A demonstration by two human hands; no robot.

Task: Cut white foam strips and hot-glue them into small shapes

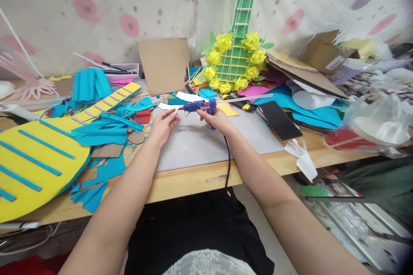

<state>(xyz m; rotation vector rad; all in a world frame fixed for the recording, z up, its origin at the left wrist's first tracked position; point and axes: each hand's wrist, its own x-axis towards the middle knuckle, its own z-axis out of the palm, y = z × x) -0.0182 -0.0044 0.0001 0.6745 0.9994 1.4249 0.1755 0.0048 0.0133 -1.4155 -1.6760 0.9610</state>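
My right hand (pixel 214 119) is wrapped round a blue hot glue gun (pixel 197 106), its nozzle pointing left and a pale glue stick (pixel 250 98) jutting from its back. Close to the nozzle, my left hand (pixel 165 123) pinches a small white piece (pixel 176 112), too small to name. Both hands hover over a grey cutting mat (pixel 193 148). White paper strips (pixel 169 106) lie just behind the nozzle. The gun's black cord (pixel 229 159) runs down over the table's front edge.
To the left lies a yellow guitar-shaped craft (pixel 45 150) among blue paper scraps (pixel 101 131). A green guitar-shaped craft (pixel 240 30) with yellow flowers leans at the back by a cardboard piece (pixel 164 66). A phone (pixel 280 119) and a bagged cup (pixel 351 133) stand right.
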